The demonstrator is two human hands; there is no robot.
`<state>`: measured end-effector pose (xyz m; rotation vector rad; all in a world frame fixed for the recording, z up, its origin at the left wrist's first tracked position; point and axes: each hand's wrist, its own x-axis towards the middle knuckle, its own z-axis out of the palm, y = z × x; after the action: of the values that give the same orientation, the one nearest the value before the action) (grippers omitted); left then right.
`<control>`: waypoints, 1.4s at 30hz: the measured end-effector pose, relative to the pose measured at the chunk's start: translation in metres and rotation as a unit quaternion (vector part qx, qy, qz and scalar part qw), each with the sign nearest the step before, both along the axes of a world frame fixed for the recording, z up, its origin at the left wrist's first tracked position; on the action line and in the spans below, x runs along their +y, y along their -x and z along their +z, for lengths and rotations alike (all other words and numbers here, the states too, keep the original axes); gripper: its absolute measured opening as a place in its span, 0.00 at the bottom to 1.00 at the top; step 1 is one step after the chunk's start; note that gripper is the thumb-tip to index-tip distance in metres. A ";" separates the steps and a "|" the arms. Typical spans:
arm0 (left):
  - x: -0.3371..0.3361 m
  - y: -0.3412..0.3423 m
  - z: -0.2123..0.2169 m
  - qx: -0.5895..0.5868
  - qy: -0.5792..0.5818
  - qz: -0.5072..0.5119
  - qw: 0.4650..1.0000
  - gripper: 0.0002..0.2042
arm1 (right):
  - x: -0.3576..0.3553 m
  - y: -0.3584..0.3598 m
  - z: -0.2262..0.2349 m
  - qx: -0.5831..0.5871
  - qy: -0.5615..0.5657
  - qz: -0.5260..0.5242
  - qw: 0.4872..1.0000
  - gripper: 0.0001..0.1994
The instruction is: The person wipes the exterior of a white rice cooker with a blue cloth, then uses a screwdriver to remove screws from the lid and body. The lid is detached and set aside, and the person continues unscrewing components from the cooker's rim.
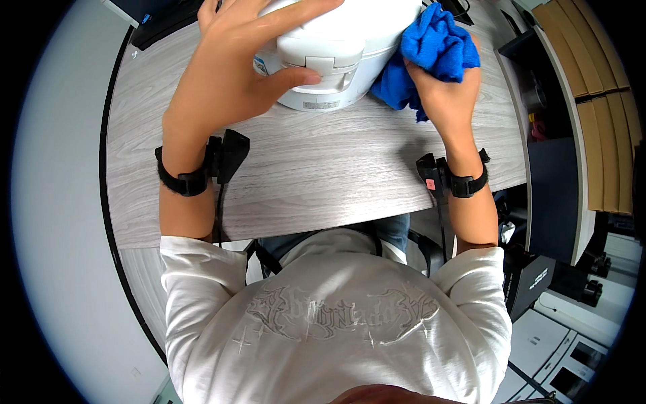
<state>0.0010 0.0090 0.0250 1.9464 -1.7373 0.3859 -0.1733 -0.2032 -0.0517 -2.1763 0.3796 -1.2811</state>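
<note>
A rounded white appliance (377, 40), which looks like a rice cooker, stands at the far side of the table, its top cut off by the picture's edge. My left hand (242, 67) lies against its left and front with fingers spread, the thumb touching near the front latch (319, 65). A crumpled blue cloth (441, 44) is bunched in my right hand (447, 91), whose fingers are closed around it. Part of the cloth hangs down beside the appliance's right wall. My right fingertips are hidden behind the cloth.
The wood-grain table (323, 168) has its near edge in front of my lap. A black object (165, 27) lies at the far left corner. On the right are a dark shelf unit (558, 182) and brown cardboard boxes (592, 60). Each wrist wears a strapped black device with a cable.
</note>
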 end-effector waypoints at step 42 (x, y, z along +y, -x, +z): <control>-0.009 0.001 -0.019 -0.059 0.093 -0.017 0.994 0.29 | 0.057 0.012 -0.015 0.163 0.320 0.019 0.933 0.28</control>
<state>0.0005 0.0001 0.0058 1.7911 -1.7366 0.6382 -0.1849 -0.1465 -0.0664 -2.9456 0.0342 -1.1188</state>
